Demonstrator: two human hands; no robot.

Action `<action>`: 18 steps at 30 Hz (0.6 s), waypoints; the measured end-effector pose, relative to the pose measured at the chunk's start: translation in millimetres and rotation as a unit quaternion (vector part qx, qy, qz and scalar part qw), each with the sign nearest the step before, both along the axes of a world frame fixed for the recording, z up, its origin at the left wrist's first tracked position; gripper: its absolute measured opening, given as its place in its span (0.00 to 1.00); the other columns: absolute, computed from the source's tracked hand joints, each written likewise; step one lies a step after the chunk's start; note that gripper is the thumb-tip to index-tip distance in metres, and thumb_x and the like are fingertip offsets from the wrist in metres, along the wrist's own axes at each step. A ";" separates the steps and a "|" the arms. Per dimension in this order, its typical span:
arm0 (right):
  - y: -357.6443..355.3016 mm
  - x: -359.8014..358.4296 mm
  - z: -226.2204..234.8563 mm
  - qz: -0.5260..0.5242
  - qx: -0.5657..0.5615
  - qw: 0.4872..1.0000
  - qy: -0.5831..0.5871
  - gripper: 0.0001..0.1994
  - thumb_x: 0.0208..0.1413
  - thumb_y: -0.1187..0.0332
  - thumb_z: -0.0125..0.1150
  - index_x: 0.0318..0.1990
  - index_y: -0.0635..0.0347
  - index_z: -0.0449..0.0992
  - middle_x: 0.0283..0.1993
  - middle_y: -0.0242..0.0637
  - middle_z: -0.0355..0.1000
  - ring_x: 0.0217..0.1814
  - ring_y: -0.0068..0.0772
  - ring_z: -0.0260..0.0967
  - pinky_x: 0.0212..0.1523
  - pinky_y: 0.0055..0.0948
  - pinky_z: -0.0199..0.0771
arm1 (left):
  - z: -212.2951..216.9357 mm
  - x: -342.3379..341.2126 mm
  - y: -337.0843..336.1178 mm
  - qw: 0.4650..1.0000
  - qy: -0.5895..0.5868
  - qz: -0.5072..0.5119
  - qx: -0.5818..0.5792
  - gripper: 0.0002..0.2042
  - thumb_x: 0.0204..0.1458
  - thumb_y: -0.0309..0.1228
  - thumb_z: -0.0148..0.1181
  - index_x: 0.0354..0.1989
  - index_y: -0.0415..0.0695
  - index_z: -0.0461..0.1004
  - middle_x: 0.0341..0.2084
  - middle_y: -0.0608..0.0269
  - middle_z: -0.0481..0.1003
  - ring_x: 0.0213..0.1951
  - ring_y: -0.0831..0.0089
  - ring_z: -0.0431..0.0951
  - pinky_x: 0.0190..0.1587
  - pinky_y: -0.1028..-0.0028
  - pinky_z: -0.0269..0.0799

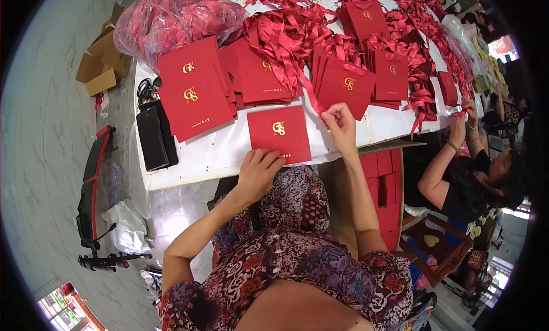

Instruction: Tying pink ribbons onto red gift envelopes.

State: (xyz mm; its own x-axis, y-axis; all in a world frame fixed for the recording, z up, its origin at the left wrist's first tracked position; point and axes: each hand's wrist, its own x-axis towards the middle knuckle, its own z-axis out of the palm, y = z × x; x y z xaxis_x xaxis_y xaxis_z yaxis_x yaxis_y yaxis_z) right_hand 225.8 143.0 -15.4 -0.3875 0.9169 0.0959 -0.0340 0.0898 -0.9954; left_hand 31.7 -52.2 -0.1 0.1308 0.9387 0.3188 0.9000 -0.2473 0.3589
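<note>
A flat red paper bag (pixel 293 146) with a gold emblem lies on the table in front of me, close to the front edge. My left hand (pixel 257 175) holds it by the lower left edge, fingers bent over its surface; the thumb is partly hidden. To the right of that bag, my right hand (pixel 342 128) pinches the end of a red satin ribbon (pixel 310 95) between thumb and fingers. The ribbon stretches up from there into a large tangled heap of red ribbons (pixel 280 42).
Stacks of red bags (pixel 197 105) surround the work spot on the white table (pixel 197 162). A black phone (pixel 151 137) lies at left, below a plastic sack (pixel 180 22) of red material. An open carton (pixel 384 188) of red items stands under the table; a co-worker (pixel 452 171) sits at right.
</note>
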 end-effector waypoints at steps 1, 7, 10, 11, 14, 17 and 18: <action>-1.9 7.2 2.4 0.050 -0.055 0.997 0.036 0.04 0.62 0.76 0.60 0.39 0.63 0.71 0.31 0.28 0.71 0.31 0.15 0.68 0.33 0.16 0.68 | 1.3 1.3 -2.2 0.999 -0.008 -0.015 -0.027 0.21 0.42 0.24 0.61 0.49 0.47 0.77 0.48 0.65 0.77 0.50 0.61 0.73 0.52 0.61 0.68; -23.7 45.5 13.0 0.129 -0.167 0.968 0.137 0.12 0.57 0.77 0.64 0.48 0.67 0.75 0.41 0.37 0.74 0.37 0.22 0.70 0.41 0.23 0.71 | 14.4 -8.0 29.6 0.993 -0.115 0.003 -0.038 0.17 0.46 0.26 0.64 0.46 0.44 0.77 0.43 0.60 0.76 0.47 0.57 0.72 0.51 0.60 0.67; -32.7 52.4 37.0 0.227 -0.185 0.921 0.256 0.17 0.49 0.72 0.70 0.46 0.68 0.76 0.42 0.36 0.70 0.39 0.26 0.69 0.41 0.27 0.71 | 2.6 -11.9 58.5 0.990 -0.122 0.072 0.021 0.20 0.46 0.30 0.66 0.49 0.41 0.75 0.45 0.56 0.75 0.48 0.56 0.72 0.52 0.59 0.67; -33.9 57.0 39.2 0.226 -0.186 0.921 0.256 0.17 0.49 0.72 0.70 0.46 0.68 0.76 0.42 0.36 0.70 0.39 0.26 0.69 0.41 0.27 0.71 | -1.0 -11.0 65.7 0.991 -0.086 0.095 0.042 0.22 0.46 0.31 0.67 0.52 0.40 0.74 0.47 0.55 0.74 0.49 0.55 0.71 0.52 0.59 0.66; -37.3 72.8 45.7 0.242 -0.209 0.872 0.371 0.11 0.47 0.77 0.69 0.39 0.63 0.76 0.34 0.37 0.67 0.28 0.25 0.65 0.25 0.25 0.66 | -9.1 -5.4 74.9 0.991 -0.038 0.118 0.059 0.27 0.45 0.33 0.69 0.55 0.37 0.72 0.49 0.52 0.73 0.50 0.55 0.70 0.52 0.59 0.65; -24.7 69.6 45.7 0.388 -0.170 0.766 0.483 0.09 0.47 0.76 0.69 0.36 0.63 0.76 0.32 0.38 0.67 0.24 0.26 0.64 0.20 0.24 0.65 | -9.5 -3.2 75.6 0.991 -0.039 0.118 0.041 0.30 0.43 0.35 0.71 0.57 0.36 0.71 0.49 0.53 0.72 0.50 0.55 0.69 0.51 0.59 0.65; -31.1 71.2 48.3 0.306 -0.184 0.832 0.426 0.08 0.48 0.75 0.70 0.35 0.62 0.77 0.30 0.37 0.67 0.25 0.26 0.65 0.17 0.27 0.65 | -8.6 -2.9 75.3 0.991 -0.049 0.118 0.029 0.31 0.42 0.35 0.72 0.57 0.37 0.72 0.48 0.54 0.73 0.49 0.56 0.69 0.50 0.60 0.64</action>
